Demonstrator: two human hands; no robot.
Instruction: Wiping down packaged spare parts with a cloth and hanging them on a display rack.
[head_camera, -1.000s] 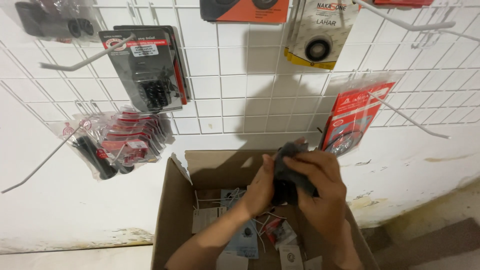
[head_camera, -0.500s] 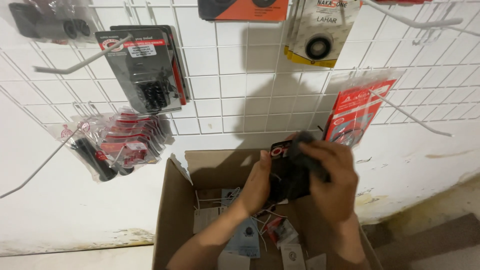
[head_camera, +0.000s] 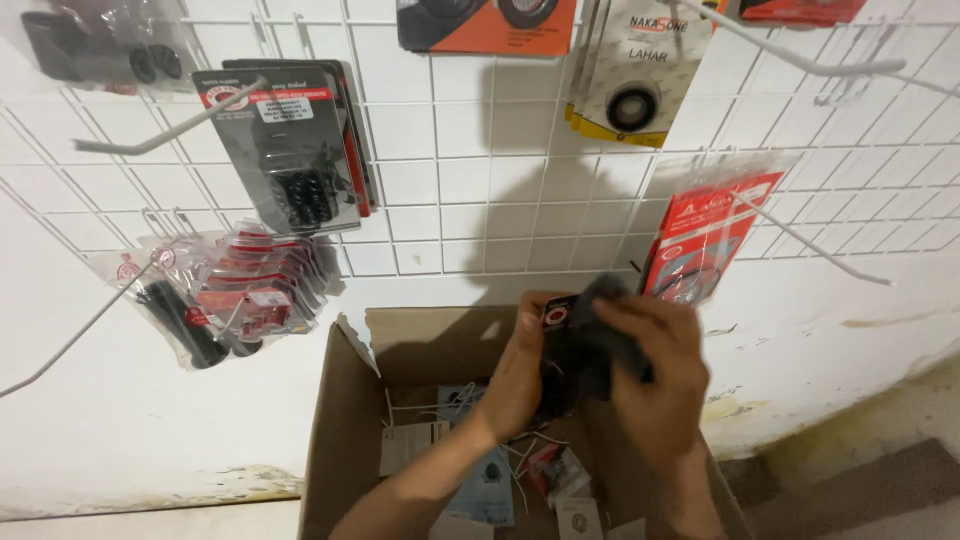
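Hands (head_camera: 600, 365) hold dark packet (head_camera: 585, 345) upright, lengthwise vertical.

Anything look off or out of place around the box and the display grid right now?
A few things. The red packet at the grid's lower right hangs tilted on its hook. The cardboard box has a ragged, torn flap at its left corner. The wall shows stains and peeling paint. Both hands hold a dark packet above the box.

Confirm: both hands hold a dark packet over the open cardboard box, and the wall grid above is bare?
Not quite. The head view shows both hands, left and right, holding the dark packet over the open cardboard box, but the wall grid is hung with packaged parts, not bare.
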